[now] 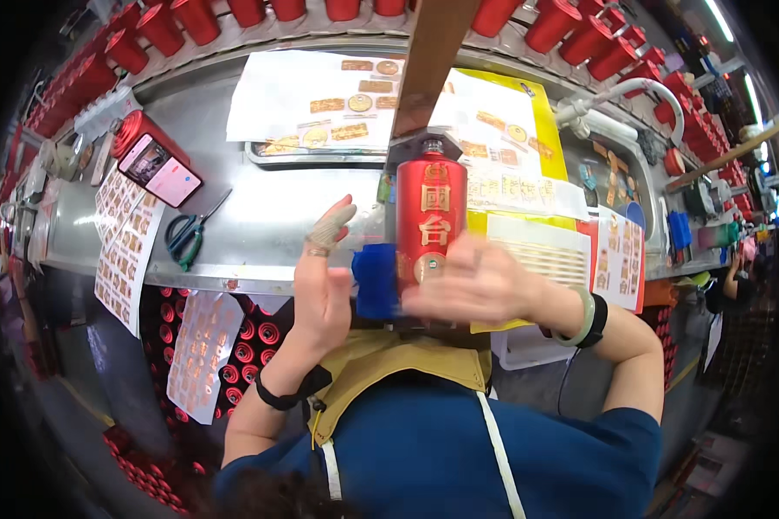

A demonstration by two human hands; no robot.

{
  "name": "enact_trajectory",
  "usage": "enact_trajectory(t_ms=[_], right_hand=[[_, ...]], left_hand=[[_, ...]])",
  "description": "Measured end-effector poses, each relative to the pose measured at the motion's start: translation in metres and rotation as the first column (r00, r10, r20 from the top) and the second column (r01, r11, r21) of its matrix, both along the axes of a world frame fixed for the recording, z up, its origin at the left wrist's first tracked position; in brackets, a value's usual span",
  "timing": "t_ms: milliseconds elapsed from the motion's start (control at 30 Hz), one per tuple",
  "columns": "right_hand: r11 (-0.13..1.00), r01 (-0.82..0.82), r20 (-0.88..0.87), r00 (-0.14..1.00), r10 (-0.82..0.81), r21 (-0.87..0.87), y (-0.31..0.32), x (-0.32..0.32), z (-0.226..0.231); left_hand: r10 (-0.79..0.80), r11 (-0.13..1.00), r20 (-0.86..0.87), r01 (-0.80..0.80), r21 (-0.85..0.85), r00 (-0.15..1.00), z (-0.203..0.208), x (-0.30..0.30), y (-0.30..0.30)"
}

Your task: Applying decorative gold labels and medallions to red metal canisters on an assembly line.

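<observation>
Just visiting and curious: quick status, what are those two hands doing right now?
Left hand open, beside blue holder. Right hand blurred, against red bottle; grip unclear. Bottle upright. Scissors lie off to the left.

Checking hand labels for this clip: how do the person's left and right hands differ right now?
The left hand is sharp, raised open with the palm toward the red bottle, fingers up beside a blue block; the right hand is motion-blurred, at the bottle's lower front. The left hand has a covering on one fingertip; the right shows none. The left wrist carries one black band, the right a pale green bangle and a black band. Both flank the bottle.
</observation>
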State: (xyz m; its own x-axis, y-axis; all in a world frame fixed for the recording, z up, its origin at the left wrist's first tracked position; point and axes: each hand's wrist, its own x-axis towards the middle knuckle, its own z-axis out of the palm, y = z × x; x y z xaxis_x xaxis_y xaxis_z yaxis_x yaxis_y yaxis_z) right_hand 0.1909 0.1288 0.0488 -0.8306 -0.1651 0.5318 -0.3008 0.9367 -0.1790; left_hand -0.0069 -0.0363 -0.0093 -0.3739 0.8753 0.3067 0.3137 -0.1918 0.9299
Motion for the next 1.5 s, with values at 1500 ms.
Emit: enact_trajectory(t_ms=[1500], right_hand=[[0.583,0.37,0.562,0.807,0.184,-0.723,-0.164,-0.108,-0.021]], left_hand=[[0.919,0.298,-0.132,-0.875,-0.382,0.371,-0.06,-0.037,-0.432]])
